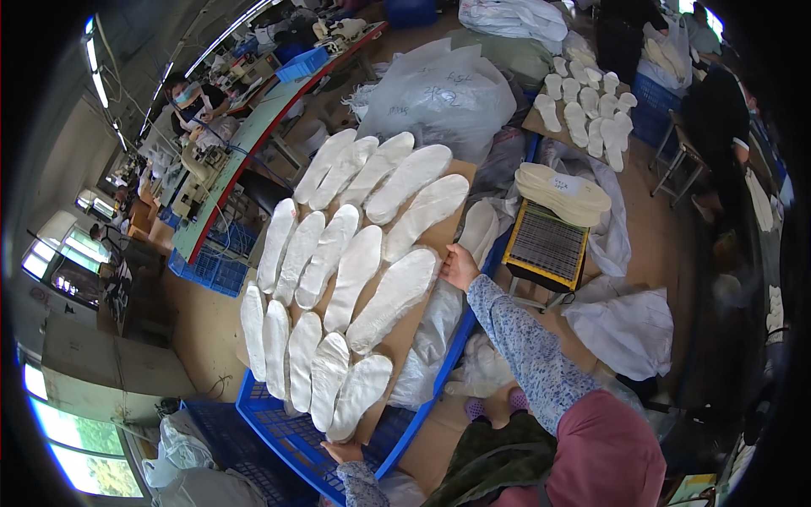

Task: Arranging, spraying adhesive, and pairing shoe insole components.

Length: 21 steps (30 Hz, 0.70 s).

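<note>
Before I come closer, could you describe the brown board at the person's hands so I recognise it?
Find the long blue crate, low in the middle. Over it slants the brown board, covered with rows of white insoles. Unlike the other insole board at upper right, it has the left hand and right hand at its edges.

Left hand point(344, 452): fingers partly hidden at the board's point(411, 345) edge;
Left sleeve point(363, 486), pink garment point(608, 452): cut off by the lower edge;
Blue crate point(390, 460): middle covered by board and insoles point(363, 393)
</note>
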Motion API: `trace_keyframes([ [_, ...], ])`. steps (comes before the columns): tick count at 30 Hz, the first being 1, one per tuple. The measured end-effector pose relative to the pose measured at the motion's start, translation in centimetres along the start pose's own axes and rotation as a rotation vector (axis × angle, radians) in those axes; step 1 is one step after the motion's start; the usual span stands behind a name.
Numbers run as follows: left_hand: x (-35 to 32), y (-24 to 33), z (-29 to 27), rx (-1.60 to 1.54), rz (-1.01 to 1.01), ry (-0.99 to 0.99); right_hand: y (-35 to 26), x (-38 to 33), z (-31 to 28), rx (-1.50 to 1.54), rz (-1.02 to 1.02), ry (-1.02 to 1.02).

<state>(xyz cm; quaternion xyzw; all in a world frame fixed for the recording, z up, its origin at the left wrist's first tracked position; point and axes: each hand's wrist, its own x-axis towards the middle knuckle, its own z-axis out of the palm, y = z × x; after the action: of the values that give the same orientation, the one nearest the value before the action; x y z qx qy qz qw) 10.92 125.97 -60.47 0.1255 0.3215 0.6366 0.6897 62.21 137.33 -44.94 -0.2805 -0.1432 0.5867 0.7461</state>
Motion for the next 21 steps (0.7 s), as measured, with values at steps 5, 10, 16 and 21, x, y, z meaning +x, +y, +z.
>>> trace_keyframes([
  [5, 2.4, -2.5, -2.2, 0.361, -0.015, 0.087, 1.3, -0.2, -0.9, -0.134, 0.055, 0.085],
  [10, 3.0, -6.5, 1.9, 0.083, -0.247, 0.118, -0.3, -4.7, -2.7, -0.212, 0.059, 0.115],
  [16, 2.0, -12.0, 5.7, 0.046, -0.456, -0.003, 3.2, -16.7, -13.6, -0.153, 0.164, 0.145],
  [21, -0.7, -14.8, 5.8, 0.065, -0.581, -0.07, 9.4, -34.3, -33.8, -0.543, 0.322, 0.688],
])
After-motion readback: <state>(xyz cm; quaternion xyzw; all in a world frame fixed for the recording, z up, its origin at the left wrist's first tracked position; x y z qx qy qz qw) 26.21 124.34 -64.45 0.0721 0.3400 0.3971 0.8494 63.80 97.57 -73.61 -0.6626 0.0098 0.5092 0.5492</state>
